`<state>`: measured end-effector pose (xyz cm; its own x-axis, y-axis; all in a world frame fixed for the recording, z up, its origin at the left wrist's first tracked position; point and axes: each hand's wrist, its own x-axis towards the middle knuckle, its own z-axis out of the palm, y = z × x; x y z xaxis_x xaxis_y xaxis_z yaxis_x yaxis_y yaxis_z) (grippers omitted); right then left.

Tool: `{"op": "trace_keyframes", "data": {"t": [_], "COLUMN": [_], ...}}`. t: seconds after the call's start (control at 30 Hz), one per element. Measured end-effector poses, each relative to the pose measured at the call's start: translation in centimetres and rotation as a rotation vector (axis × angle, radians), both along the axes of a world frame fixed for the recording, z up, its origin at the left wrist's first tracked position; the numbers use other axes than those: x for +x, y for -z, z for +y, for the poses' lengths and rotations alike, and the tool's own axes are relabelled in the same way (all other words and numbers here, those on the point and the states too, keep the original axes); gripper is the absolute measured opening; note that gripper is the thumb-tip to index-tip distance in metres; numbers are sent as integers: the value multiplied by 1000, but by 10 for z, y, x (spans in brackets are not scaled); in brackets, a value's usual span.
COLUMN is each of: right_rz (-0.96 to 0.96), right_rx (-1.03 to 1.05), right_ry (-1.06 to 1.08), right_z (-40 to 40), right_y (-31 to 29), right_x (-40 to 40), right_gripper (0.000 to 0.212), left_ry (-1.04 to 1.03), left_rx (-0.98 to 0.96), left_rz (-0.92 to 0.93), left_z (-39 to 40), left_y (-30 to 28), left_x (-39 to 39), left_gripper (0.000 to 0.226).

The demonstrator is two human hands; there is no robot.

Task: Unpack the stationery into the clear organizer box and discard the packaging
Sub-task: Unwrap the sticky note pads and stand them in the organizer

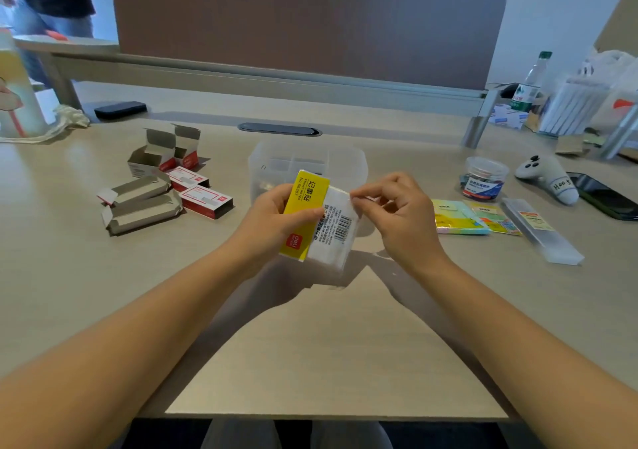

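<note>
Your hands hold the packet (319, 219) above the surface (331, 345), just in front of the organizer (345, 158). To your left lie the opened boxes (165, 179); behind them, a phone (120, 109). To your right sit the note pads (473, 217), a long case (542, 231) beside them, and the jar (485, 177) behind. Farther right lies a controller (549, 177).

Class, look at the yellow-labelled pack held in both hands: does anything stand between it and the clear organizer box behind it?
Nothing visible does. The left hand grips the yellow-labelled pack while the right hand pinches its wrapper edge, directly in front of the clear organizer box. Its top looks open, and no object lies between them.
</note>
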<state>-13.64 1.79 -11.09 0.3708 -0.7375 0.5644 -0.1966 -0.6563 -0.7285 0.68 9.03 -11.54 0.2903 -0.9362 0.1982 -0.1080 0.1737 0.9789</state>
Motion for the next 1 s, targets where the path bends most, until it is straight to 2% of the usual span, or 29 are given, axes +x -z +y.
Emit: {"op": "trace_keyframes", "data": {"t": [0.13, 0.27, 0.33, 0.43, 0.73, 0.87, 1.0], "right_rz": [-109, -129, -88, -38, 22, 47, -4], "right_rx": [144, 236, 247, 222, 145, 162, 314], "right_ry": [-149, -225, -213, -140, -108, -118, -234], "right_z": [6, 10, 12, 14, 16, 19, 24], "right_y": [-3, -7, -7, -4, -7, -8, -12], "right_x": [14, 26, 33, 43, 39, 39, 43], "right_gripper": [29, 27, 23, 22, 37, 26, 15], "left_ry": [-56, -117, -144, -168, -146, -80, -25], "left_rx": [16, 20, 23, 20, 49, 45, 41], "left_rz": [22, 30, 12, -9, 12, 90, 179], "left_z": [8, 17, 20, 23, 30, 29, 29], "left_y": [-2, 0, 1, 2, -1, -2, -3], "left_x": [14, 30, 35, 39, 48, 46, 45], "left_gripper": [16, 12, 11, 24, 19, 21, 22]}}
